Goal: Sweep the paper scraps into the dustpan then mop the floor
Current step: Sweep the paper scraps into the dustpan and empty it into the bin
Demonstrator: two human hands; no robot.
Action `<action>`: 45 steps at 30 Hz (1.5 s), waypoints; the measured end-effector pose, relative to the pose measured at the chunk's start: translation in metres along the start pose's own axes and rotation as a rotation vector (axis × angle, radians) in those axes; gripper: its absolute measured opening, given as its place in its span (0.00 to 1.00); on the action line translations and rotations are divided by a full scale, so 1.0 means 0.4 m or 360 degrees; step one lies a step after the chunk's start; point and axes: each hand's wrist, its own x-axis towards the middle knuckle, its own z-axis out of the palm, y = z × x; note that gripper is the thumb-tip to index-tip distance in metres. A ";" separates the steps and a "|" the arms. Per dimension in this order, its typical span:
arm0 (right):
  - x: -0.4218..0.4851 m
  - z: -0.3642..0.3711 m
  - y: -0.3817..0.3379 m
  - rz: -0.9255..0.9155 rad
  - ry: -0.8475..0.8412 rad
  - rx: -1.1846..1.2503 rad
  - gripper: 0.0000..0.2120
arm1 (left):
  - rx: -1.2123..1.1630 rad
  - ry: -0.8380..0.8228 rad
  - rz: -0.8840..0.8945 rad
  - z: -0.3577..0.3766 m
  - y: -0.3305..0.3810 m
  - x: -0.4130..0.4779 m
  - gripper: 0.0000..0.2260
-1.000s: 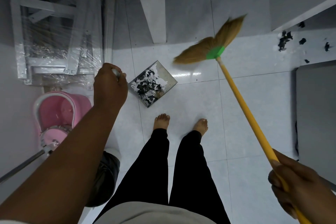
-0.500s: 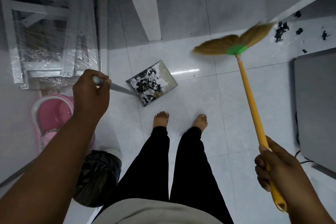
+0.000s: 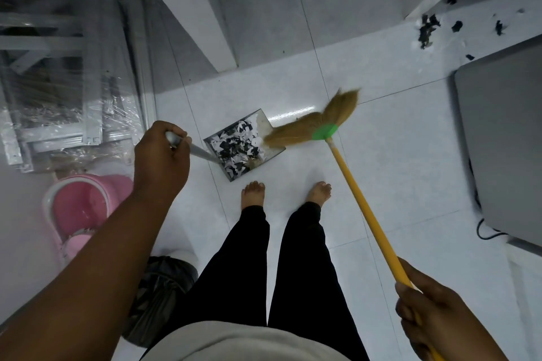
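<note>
Since half a second ago we have swung the broom (image 3: 316, 129) back from the far scraps to the dustpan (image 3: 265, 123) mouth. Our right hand (image 3: 434, 319) wraps its yellow handle; our left hand (image 3: 161, 161) grips the dustpan's metal handle. Paper scraps (image 3: 237, 143) fill the pan before our feet.

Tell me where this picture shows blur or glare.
Head view: the broom head is motion-blurred; a glare streak shines on the floor tile beside the dustpan; straight edges bow from the wide-angle lens.
</note>
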 end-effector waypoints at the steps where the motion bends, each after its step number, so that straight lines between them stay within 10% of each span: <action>1: -0.014 -0.015 0.004 -0.0007 0.0007 0.0026 0.15 | 0.0006 -0.0003 -0.0005 0.002 0.009 0.002 0.05; 15: 0.100 -0.129 -0.198 -0.0344 -0.0339 0.0662 0.02 | 0.0006 0.0187 -0.0134 0.066 0.135 0.047 0.02; 27: 0.350 0.072 -0.400 -0.0549 0.0008 -0.0620 0.12 | 0.0083 0.0358 -0.0246 0.182 0.244 0.135 0.05; 33: 0.127 -0.146 -0.245 -0.0186 -0.0409 -0.0096 0.10 | 0.0108 0.0313 -0.0270 0.187 0.269 0.144 0.04; 45: 0.053 -0.318 -0.268 -0.0246 -0.0334 0.0652 0.13 | 0.0079 0.0300 -0.0154 0.235 0.473 0.150 0.05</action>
